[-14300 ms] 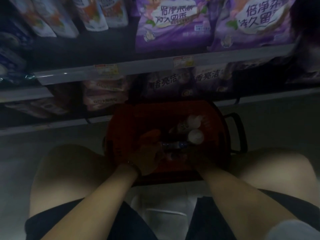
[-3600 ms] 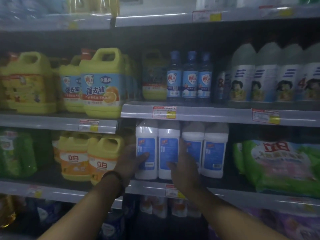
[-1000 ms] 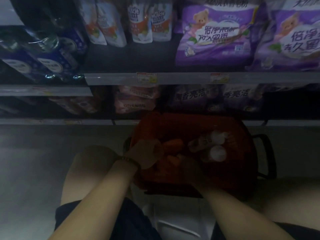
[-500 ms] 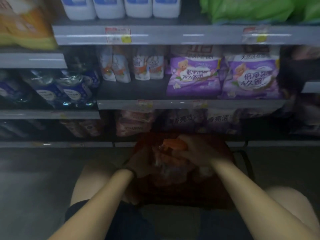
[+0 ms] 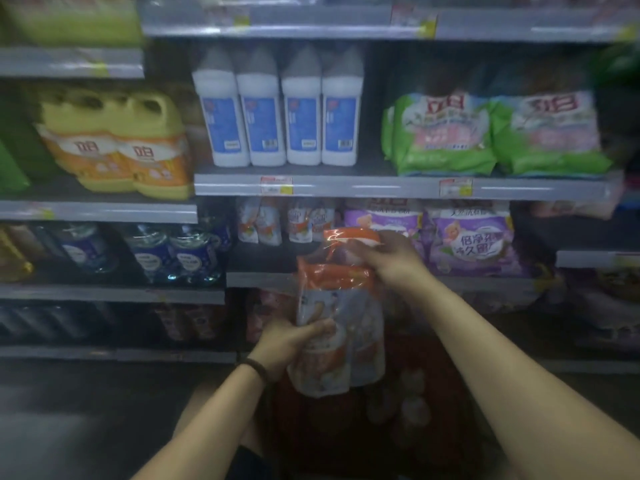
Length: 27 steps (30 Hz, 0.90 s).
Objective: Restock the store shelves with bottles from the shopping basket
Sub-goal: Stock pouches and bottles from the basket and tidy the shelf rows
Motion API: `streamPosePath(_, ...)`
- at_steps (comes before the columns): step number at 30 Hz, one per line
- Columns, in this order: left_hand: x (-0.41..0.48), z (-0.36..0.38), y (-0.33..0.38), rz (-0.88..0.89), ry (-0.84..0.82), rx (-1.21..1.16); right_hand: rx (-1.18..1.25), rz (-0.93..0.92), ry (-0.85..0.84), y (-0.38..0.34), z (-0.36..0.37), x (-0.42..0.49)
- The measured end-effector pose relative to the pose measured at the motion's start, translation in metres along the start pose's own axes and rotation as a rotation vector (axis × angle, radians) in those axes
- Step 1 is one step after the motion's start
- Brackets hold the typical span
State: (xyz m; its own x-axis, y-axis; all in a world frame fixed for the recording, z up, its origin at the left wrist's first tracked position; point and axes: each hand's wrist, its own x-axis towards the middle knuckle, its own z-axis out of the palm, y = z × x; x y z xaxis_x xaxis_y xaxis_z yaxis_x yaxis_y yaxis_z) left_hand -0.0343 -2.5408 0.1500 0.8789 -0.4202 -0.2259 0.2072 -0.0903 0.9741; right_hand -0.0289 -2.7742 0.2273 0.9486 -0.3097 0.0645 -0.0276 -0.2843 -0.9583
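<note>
The pack (image 5: 341,327) had left the basket (image 5: 398,344); left hand (image 5: 289,344) gripped its base, right hand (image 5: 384,258) its top. Shelf next.

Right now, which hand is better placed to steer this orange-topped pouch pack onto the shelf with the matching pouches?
Probably the right hand: it grips the pouch pack at its top, level with the matching pouches. The left hand holds the lower half, well below them.
</note>
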Motion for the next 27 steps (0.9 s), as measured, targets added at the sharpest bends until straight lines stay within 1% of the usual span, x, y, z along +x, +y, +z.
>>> streamPosePath(2, -0.004, 0.001, 0.019, 0.049, 0.075, -0.046, 0.026, 0.002, 0.017, -0.007, -0.001, -0.001)
streamPosePath(4, -0.008, 0.0, 0.037, 0.071, 0.127, -0.086, 0.12, 0.032, -0.03, -0.009, -0.001, -0.009)
streamPosePath(6, -0.01, -0.003, 0.05, 0.052, 0.142, -0.124, 0.225, 0.129, -0.167, -0.003, -0.001, -0.021)
streamPosePath(8, -0.01, -0.005, 0.062, 0.027, 0.138, -0.147, 0.269, 0.222, -0.322, 0.005, 0.003, -0.035)
streamPosePath(10, -0.011, -0.005, 0.072, 0.029, 0.113, -0.166, 0.357, 0.254, -0.398, 0.013, 0.008, -0.045)
streamPosePath(11, -0.013, -0.004, 0.076, 0.036, 0.106, -0.164, 0.406, 0.25, -0.403, 0.018, 0.011, -0.046)
streamPosePath(14, -0.014, -0.006, 0.081, 0.055, 0.098, -0.145, 0.457, 0.212, -0.375, 0.024, 0.014, -0.044)
streamPosePath(18, -0.014, -0.009, 0.083, 0.074, 0.105, -0.077, 0.452, 0.209, -0.36, 0.022, 0.014, -0.045)
streamPosePath(21, -0.011, -0.01, 0.083, 0.165, 0.121, 0.059, 0.408, 0.142, -0.252, 0.018, 0.018, -0.045)
streamPosePath(22, -0.01, -0.01, 0.077, 0.198, 0.157, 0.124, 0.393, 0.103, -0.2, 0.02, 0.021, -0.044)
streamPosePath(23, -0.008, -0.008, 0.068, 0.245, 0.244, 0.235, 0.377, 0.079, -0.135, 0.02, 0.025, -0.042)
streamPosePath(25, -0.009, 0.001, 0.046, 0.287, 0.513, 0.539, 0.323, 0.045, 0.0, 0.02, 0.034, -0.039)
streamPosePath(26, -0.012, 0.009, 0.036, 0.283, 0.565, 0.629, 0.295, 0.03, 0.058, 0.022, 0.039, -0.036)
streamPosePath(27, -0.016, 0.018, 0.03, 0.285, 0.532, 0.615, 0.264, 0.021, 0.099, 0.021, 0.044, -0.034)
